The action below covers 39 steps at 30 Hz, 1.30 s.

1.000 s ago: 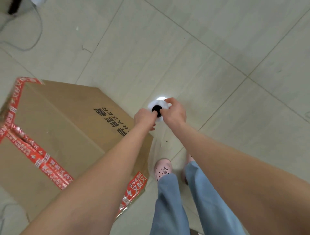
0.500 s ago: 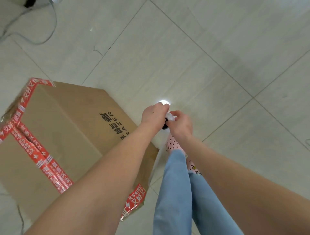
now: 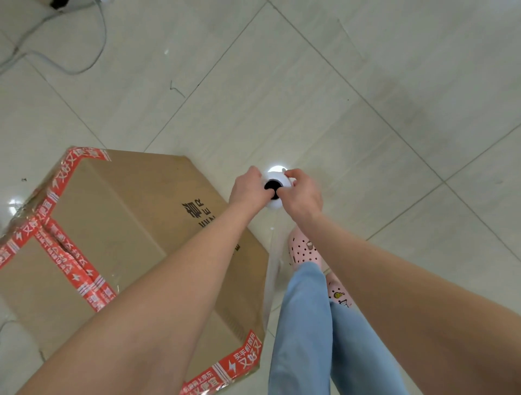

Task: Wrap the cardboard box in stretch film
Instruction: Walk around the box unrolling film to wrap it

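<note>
Gripping the stretch film roll [image 3: 279,180] upright, left hand [image 3: 248,189] and right hand [image 3: 303,194] curled round its top. Cardboard box [image 3: 127,225] just left, nearer the left hand; film sheet [image 3: 272,267] hanging beside its right corner.

Indoor room; the view does not settle whether it is a home, an office or a packing area. The floor [image 3: 310,93] is laid in large, pale, glossy tiles with thin dark grout lines, and a glare spot [image 3: 13,203] from overhead lighting shows on it. Grey cables [image 3: 60,64] trail loose over the tiles at far left, toward a dark plug [image 3: 57,3] at the top edge. A cardboard box [image 3: 127,214] sealed with red printed tape [image 3: 72,270] stands directly on the floor. The person wears pink perforated clogs [image 3: 301,248] and light blue trousers [image 3: 304,324].
</note>
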Each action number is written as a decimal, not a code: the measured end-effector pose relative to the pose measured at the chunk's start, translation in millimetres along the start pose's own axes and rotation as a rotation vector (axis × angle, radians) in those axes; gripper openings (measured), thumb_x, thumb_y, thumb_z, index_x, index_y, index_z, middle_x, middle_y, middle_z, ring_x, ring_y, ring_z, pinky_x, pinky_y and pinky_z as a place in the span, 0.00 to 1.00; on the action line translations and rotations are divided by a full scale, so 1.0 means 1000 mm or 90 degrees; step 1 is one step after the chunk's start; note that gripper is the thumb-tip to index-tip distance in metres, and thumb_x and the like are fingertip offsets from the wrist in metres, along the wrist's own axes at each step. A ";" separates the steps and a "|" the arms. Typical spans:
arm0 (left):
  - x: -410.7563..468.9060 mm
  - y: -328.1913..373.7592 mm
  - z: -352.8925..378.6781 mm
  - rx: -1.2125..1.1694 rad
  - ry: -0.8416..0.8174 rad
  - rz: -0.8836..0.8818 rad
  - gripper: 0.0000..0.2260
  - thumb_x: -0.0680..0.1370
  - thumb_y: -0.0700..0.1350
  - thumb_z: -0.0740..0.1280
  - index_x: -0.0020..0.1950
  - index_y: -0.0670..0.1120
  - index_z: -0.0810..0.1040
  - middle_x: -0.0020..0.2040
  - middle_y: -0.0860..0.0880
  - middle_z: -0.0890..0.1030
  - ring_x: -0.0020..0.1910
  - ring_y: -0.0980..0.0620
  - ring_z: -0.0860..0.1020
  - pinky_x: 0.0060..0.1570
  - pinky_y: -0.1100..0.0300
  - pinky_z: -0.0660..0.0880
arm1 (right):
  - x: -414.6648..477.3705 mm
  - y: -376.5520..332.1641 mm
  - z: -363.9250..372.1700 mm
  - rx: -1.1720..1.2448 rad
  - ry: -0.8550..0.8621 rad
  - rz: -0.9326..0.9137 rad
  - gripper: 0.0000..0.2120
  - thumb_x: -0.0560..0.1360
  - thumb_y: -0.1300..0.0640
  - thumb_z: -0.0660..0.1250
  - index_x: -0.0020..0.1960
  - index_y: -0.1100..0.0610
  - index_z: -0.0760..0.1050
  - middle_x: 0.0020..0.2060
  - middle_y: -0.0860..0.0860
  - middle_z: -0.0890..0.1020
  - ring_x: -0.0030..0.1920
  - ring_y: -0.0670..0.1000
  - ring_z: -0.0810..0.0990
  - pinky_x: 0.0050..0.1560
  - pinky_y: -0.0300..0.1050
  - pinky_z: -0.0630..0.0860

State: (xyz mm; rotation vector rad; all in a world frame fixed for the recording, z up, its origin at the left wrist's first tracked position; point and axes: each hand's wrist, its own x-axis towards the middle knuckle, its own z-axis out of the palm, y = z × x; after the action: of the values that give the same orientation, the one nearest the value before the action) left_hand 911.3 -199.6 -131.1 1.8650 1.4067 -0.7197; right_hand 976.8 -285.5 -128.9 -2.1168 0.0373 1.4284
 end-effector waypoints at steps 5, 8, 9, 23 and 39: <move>0.013 0.003 -0.011 0.134 0.026 0.160 0.14 0.72 0.38 0.62 0.55 0.47 0.80 0.49 0.46 0.81 0.51 0.44 0.79 0.46 0.54 0.77 | 0.002 -0.013 0.005 -0.047 -0.001 -0.002 0.21 0.74 0.59 0.63 0.65 0.46 0.71 0.53 0.49 0.80 0.48 0.53 0.78 0.42 0.41 0.68; 0.022 -0.002 -0.017 0.133 0.043 0.131 0.12 0.71 0.37 0.61 0.49 0.46 0.81 0.44 0.46 0.81 0.45 0.44 0.79 0.38 0.57 0.73 | 0.008 -0.023 0.008 -0.083 0.006 -0.022 0.20 0.72 0.59 0.63 0.62 0.45 0.74 0.53 0.49 0.80 0.49 0.53 0.79 0.42 0.41 0.70; 0.024 -0.004 -0.019 0.110 0.047 0.110 0.11 0.71 0.38 0.61 0.48 0.45 0.80 0.44 0.46 0.81 0.44 0.45 0.79 0.37 0.58 0.73 | 0.009 -0.026 0.010 -0.090 0.009 -0.027 0.20 0.72 0.58 0.63 0.61 0.45 0.75 0.53 0.49 0.80 0.50 0.54 0.79 0.42 0.41 0.70; 0.046 -0.051 -0.077 -0.176 -0.035 -0.118 0.09 0.76 0.43 0.65 0.53 0.41 0.75 0.49 0.43 0.80 0.46 0.42 0.82 0.46 0.53 0.79 | 0.028 -0.086 0.062 -0.155 -0.049 -0.061 0.19 0.72 0.59 0.67 0.62 0.52 0.74 0.51 0.55 0.79 0.44 0.55 0.78 0.41 0.43 0.72; 0.071 -0.044 -0.096 -0.123 0.055 -0.123 0.07 0.73 0.39 0.62 0.45 0.41 0.79 0.45 0.42 0.81 0.42 0.42 0.81 0.41 0.51 0.80 | 0.048 -0.123 0.061 -0.221 -0.097 -0.087 0.22 0.73 0.51 0.67 0.66 0.51 0.70 0.58 0.48 0.75 0.49 0.50 0.75 0.41 0.39 0.66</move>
State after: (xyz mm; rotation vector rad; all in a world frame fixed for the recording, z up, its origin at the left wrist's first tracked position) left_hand 889.7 -74.1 -135.3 1.6435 1.6662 -0.5773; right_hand 987.0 -140.4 -131.6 -2.2200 -0.4356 1.5989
